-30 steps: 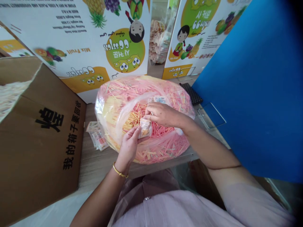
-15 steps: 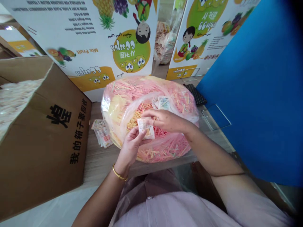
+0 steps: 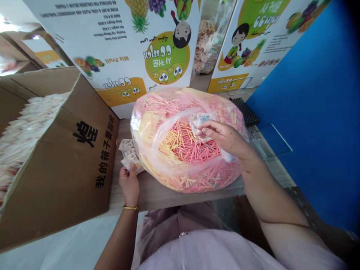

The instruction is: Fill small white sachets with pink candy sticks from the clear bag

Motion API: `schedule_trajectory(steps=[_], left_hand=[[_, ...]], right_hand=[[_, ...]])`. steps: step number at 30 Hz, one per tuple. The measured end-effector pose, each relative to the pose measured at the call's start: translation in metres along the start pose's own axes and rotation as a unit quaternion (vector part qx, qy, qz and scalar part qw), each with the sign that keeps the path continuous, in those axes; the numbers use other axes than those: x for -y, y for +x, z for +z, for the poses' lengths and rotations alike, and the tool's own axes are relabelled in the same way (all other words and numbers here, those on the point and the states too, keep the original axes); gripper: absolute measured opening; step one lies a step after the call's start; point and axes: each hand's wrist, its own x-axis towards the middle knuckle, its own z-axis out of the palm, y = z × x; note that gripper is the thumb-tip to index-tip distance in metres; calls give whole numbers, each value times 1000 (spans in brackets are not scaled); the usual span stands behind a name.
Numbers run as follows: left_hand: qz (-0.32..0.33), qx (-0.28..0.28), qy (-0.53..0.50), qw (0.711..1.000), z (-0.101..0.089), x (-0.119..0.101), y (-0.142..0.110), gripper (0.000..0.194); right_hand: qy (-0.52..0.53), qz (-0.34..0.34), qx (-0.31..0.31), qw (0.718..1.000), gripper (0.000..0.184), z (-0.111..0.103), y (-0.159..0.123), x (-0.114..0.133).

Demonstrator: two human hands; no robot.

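A big clear plastic bag (image 3: 157, 123) full of pink and yellow sticks lies open on the wooden table (image 3: 157, 193) in front of me. My right hand (image 3: 225, 137) is over the bag's mouth, fingers closed on a bunch of small empty packets (image 3: 198, 122). My left hand (image 3: 129, 182) is down at the bag's left side, fingers resting on a small filled packet (image 3: 129, 164) at the pile of filled packets (image 3: 126, 148) on the table. A gold bangle circles my left wrist.
A brown cardboard box (image 3: 70, 165) with black characters stands at the left, holding pale packets. White printed cartons (image 3: 126, 45) stand behind the bag. A blue panel (image 3: 315, 112) rises at the right, with a black mesh object (image 3: 247, 112) near its foot.
My left hand carried the small filled packet from over the bag down left to the pile on the table. My right hand rose slightly with the empty packets. The view shifted left.
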Motion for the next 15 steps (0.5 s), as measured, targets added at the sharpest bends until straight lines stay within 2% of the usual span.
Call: schedule_trajectory(steps=[2, 5, 7, 9, 11, 13, 15], left_hand=[[29, -25, 94, 995, 8, 13, 6, 31], [87, -77, 201, 973, 19, 17, 12, 24], [106, -92, 229, 963, 24, 16, 16, 32], [109, -76, 236, 963, 28, 14, 18, 53], [107, -26, 248, 963, 30, 13, 20, 65], [107, 18, 268, 957, 31, 13, 22, 67], [113, 34, 279, 953, 30, 14, 24, 67]], right_hand=[[5, 9, -7, 1000, 31, -1, -3, -2], [0, 20, -22, 1000, 28, -5, -6, -7], [-20, 23, -42, 999, 26, -8, -7, -16], [-62, 29, -75, 995, 24, -10, -6, -29], [-126, 39, -124, 983, 23, -10, -3, -45], [-193, 54, -173, 964, 21, -7, 0, -59], [-243, 70, -209, 944, 22, -4, 3, -67]])
